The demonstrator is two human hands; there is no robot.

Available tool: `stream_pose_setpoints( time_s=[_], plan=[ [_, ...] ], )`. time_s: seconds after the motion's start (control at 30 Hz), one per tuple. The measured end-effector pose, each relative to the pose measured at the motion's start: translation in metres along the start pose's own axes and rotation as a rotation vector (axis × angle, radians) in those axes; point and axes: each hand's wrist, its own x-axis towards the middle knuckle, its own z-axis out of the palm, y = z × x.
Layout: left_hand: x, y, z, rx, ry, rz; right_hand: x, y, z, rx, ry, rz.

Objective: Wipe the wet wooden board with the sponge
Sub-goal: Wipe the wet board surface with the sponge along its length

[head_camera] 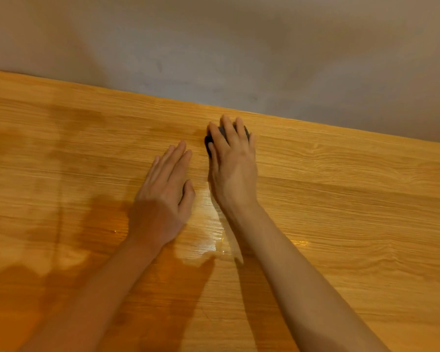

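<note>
A wide wooden board (341, 199) with light grain fills most of the view. My right hand (233, 163) presses flat on a dark sponge (208, 142) near the board's far edge; only the sponge's rim shows between and around my fingers. My left hand (163, 196) lies flat on the board just left of it, fingers together and holding nothing. A shiny wet patch (206, 235) glistens between my two wrists, and darker damp streaks (69, 138) spread over the board's left part.
A grey wall (239, 47) rises directly behind the board's far edge, which runs slanting down to the right. Shadows of my arms fall over the board's near left corner.
</note>
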Motion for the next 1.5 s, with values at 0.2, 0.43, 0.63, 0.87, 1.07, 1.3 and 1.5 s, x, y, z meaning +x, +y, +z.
stream_pose_setpoints(
  time_s=[0.2,0.43,0.63,0.87,1.07,1.3,1.5],
  plan=[
    [0.000,0.000,-0.002,0.011,-0.048,-0.044,-0.026,0.125,-0.074,-0.009,-0.022,0.139],
    [0.003,0.000,-0.007,0.022,-0.153,-0.098,0.005,0.071,-0.036,-0.048,0.088,0.207],
    [0.005,0.001,-0.007,0.020,-0.182,-0.111,0.022,0.052,-0.032,0.010,-0.133,-0.160],
    [0.000,-0.016,-0.031,-0.016,-0.131,-0.149,0.016,0.119,-0.067,0.012,0.043,0.280],
    [-0.014,-0.060,-0.059,0.132,-0.013,-0.275,0.053,0.009,0.008,-0.060,0.003,0.063],
    [-0.017,-0.063,-0.056,0.068,0.016,-0.286,0.055,0.068,-0.036,0.020,-0.050,-0.100],
    [-0.016,-0.066,-0.056,0.056,0.015,-0.297,0.064,0.040,-0.018,-0.076,0.083,0.055]
  ],
)
